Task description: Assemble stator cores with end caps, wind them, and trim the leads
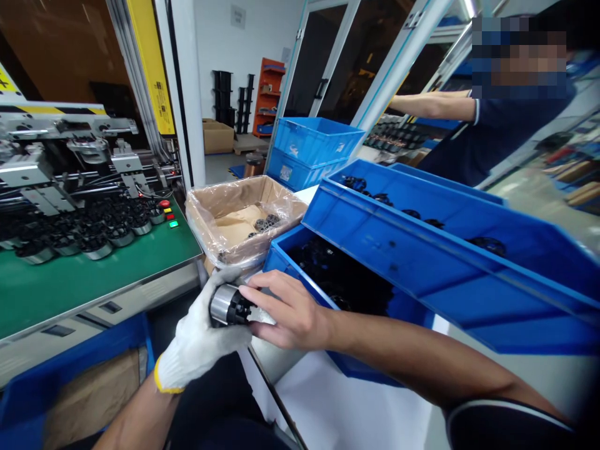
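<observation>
My left hand (195,331), in a white knitted glove with a yellow cuff, is wrapped around a motor stator (225,304). This part is a shiny steel ring with a black plastic end full of prongs, tilted so that the black end points right. Bare and ungloved, my right hand (293,310) pinches that black end, with fingers above and the thumb below. The fingertips hide some of the prongs. Just behind both hands stands a carton (244,212) lined with clear plastic, holding brown paper and a few similar parts.
Many similar stators (98,244) crowd the green bench (70,290) at left, before a machine (70,162). A blue crate (450,275) with a few black parts overlaps a lower blue crate (285,253) full of black pieces. A co-worker (510,131) stands behind at right.
</observation>
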A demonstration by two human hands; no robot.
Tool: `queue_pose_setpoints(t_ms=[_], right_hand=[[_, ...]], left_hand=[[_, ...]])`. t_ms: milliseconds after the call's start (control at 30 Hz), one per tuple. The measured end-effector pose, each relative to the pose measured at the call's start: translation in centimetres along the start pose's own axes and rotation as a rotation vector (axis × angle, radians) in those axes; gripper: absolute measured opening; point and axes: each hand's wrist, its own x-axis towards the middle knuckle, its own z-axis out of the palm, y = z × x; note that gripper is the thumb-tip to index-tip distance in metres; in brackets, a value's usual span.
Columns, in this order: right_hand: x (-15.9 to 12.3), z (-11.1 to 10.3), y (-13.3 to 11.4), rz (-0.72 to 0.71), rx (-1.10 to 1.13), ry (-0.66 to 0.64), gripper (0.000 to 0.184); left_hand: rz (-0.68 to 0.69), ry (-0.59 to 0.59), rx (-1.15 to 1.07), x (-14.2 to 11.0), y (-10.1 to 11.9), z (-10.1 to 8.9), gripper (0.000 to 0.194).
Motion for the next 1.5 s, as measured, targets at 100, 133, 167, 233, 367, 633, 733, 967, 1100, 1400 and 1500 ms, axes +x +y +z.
queue_pose_setpoints(t_ms=[100,133,167,233,367,633,733,967,1100,1400,1500], right_hand=[[-0.1,0.1,0.0,-0.018,-0.01,-0.019,0.036],[-0.1,0.2,0.0,-0.027,-0.01,-0.022,0.036],[-0.1,0.2,0.0,-0.031,-0.01,-0.02,0.036],[-0.1,0.3,0.1,-0.03,-0.012,-0.007,0.037],[0.0,0.2,0.1,-0.06,-0.013,-0.017,0.034],[0.1,0.0,0.4,-0.027,0.099,-0.026,0.041],[0.1,-0.2,0.3,0.191,0.33,0.086,0.055],[-0.3,0.5,-0.3,0.236,0.394,0.134,0.006],[-0.3,0.4,0.0,0.039,0.141,0.138,0.008],[0.1,-0.7,0.0,-0.092,0.044,-0.09,0.011],[0.0,-0.5,-0.2,-0.075,-0.014,-0.037,0.011]], left_hand=[[0.031,-0.009,0.008,0.0,-0.3,-0.1,0.083],[0.032,-0.006,0.019,0.1,-0.5,0.0,0.082],[0.033,-0.006,0.03,0.1,-0.7,0.0,0.081],[0.049,-0.012,0.04,0.2,-1.3,0.0,0.079],[0.089,-0.034,0.074,0.4,-2.8,-0.9,0.085],[0.18,-0.04,0.045,0.7,-1.9,-1.5,0.068],[0.353,0.034,-0.091,0.3,-1.6,-0.4,0.07],[0.313,0.015,0.007,-0.4,-0.8,0.4,0.08],[0.182,0.042,0.189,-0.5,0.5,0.6,0.078],[-0.03,0.002,0.266,-0.9,0.7,0.5,0.082],[-0.024,0.009,0.195,-0.9,0.5,0.8,0.075]])
